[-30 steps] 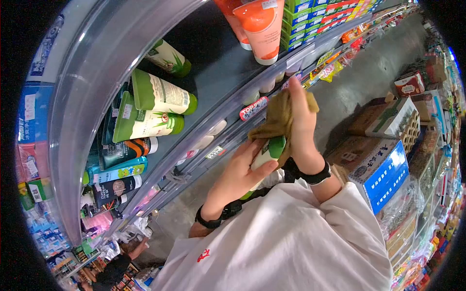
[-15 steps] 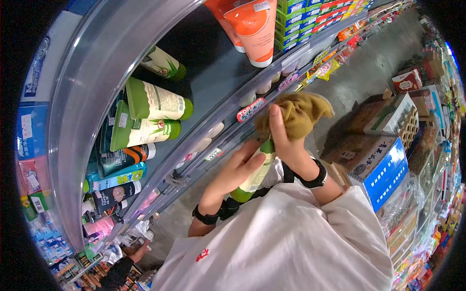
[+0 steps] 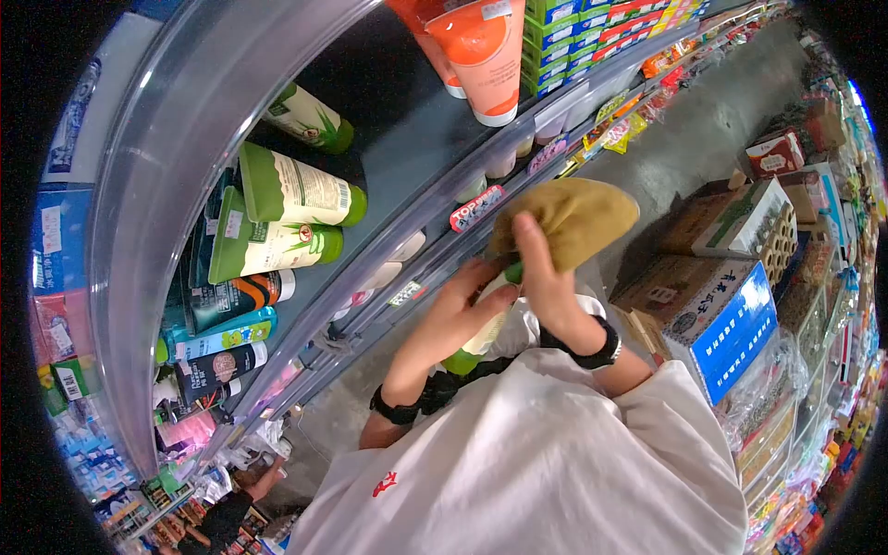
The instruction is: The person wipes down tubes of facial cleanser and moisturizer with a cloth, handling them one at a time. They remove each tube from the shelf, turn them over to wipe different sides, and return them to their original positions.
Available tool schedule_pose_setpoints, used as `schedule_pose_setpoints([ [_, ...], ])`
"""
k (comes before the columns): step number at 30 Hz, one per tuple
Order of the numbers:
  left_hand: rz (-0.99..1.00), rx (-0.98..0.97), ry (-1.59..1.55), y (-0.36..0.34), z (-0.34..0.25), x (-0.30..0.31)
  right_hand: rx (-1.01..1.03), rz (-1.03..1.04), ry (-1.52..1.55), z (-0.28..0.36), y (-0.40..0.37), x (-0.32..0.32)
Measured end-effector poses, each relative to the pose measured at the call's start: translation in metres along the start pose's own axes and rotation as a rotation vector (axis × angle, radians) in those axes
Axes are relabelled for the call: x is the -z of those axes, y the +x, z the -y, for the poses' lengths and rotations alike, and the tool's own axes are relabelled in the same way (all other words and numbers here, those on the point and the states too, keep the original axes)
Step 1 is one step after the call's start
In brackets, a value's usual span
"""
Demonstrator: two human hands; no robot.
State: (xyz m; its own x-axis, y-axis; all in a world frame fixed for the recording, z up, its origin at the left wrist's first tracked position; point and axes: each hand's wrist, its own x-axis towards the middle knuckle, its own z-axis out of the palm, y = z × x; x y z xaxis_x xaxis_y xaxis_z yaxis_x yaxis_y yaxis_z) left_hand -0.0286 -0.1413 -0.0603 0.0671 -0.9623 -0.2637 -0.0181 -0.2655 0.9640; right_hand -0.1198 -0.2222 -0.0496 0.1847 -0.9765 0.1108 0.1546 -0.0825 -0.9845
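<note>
Between my hands is a green and cream tube, its end with the green cap pointing up and away from me. My left hand is wrapped round the tube. My right hand grips a brown cloth, which covers part of the tube's upper end; the fingers beneath the cloth are hidden. To the left, similar green tubes lie on the dark shelf. Orange tubes stand farther back on it.
Other tubes lie at the shelf's near left. Small green boxes are stacked at the back. On the right are cartons, one with a blue side. Another person's arm shows at the lower left.
The brown cloth has spread from a bunched shape into a wider, flatter one. My right hand and the tube have shifted slightly.
</note>
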Motion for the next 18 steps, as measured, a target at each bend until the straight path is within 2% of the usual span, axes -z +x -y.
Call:
schedule_pose_setpoints([
  [4, -0.001, -0.056, 0.154, -0.001, -0.005, -0.005, -0.039, 0.067, 0.085, -0.003, -0.004, 0.007],
  [6, -0.025, -0.062, 0.1, -0.001, 0.003, -0.011, -0.284, 0.031, 0.287, -0.012, -0.003, 0.013],
  [8, -0.039, -0.02, 0.195, -0.003, 0.004, -0.015, -0.226, -0.008, 0.28, -0.023, 0.002, 0.015],
  [10, -0.042, -0.032, 0.301, -0.007, -0.006, -0.016, -0.153, -0.231, 0.178, -0.025, 0.009, 0.015],
  [11, -0.044, -0.042, 0.408, -0.008, -0.01, -0.017, -0.347, -0.264, 0.335, -0.022, 0.012, 0.019],
  [12, -0.043, -0.042, 0.408, -0.009, -0.008, -0.015, -0.347, -0.265, 0.335, -0.018, 0.016, 0.021],
  [15, 0.028, -0.099, 0.306, -0.012, 0.001, -0.01, -0.552, -0.314, 0.63, -0.021, 0.038, 0.034],
  [17, 0.053, -0.004, -0.198, -0.016, 0.002, -0.006, -0.513, -0.306, 0.668, -0.024, 0.038, 0.045],
  [18, 0.054, -0.005, -0.197, -0.017, -0.002, -0.003, -0.477, -0.291, 0.703, -0.015, 0.039, 0.046],
])
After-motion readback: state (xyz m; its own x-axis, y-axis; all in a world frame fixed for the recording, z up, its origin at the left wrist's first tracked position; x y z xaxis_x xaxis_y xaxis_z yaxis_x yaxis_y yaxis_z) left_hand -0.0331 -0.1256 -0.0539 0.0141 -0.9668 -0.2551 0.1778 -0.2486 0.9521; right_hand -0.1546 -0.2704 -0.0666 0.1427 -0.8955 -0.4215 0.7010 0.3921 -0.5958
